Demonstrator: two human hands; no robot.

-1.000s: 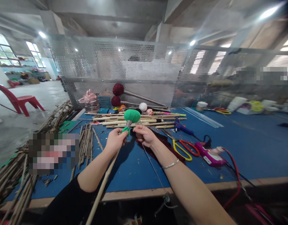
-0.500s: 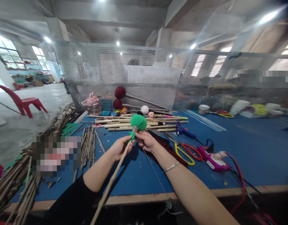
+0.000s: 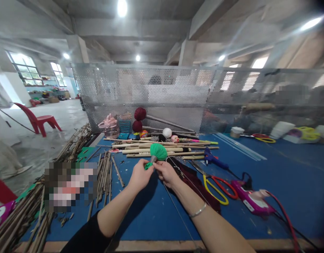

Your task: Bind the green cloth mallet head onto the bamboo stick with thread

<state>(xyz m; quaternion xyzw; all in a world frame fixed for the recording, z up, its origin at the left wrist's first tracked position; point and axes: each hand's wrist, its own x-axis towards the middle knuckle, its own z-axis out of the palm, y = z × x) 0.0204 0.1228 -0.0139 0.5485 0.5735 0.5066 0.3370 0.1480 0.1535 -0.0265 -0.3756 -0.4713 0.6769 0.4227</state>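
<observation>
A green fabric-covered ball [image 3: 158, 151] with a grey wrapped neck sits at the end of a stick, above the middle of the blue table. My left hand [image 3: 142, 174] is closed around the stick just below the neck, where some loose green fabric shows. My right hand [image 3: 165, 172] pinches at the grey neck from the right, touching it with thumb and fingertips. A thin cord [image 3: 179, 211] runs from near my right hand down to the table's front edge. The lower part of the stick is hidden.
Thin sticks [image 3: 105, 175] and a twig pile [image 3: 24, 214] lie left. Scissors [image 3: 217, 189], a blue glue gun [image 3: 214, 159], dark red cloth [image 3: 186, 175] and a purple power strip [image 3: 253, 200] are right. Sticks and ball-ended sticks [image 3: 140, 113] lie behind. A person stands at far left.
The view has tilted up, so the scene sits lower. My left hand has turned over the stick, whose long lower end no longer shows. The ball remains between my hands.
</observation>
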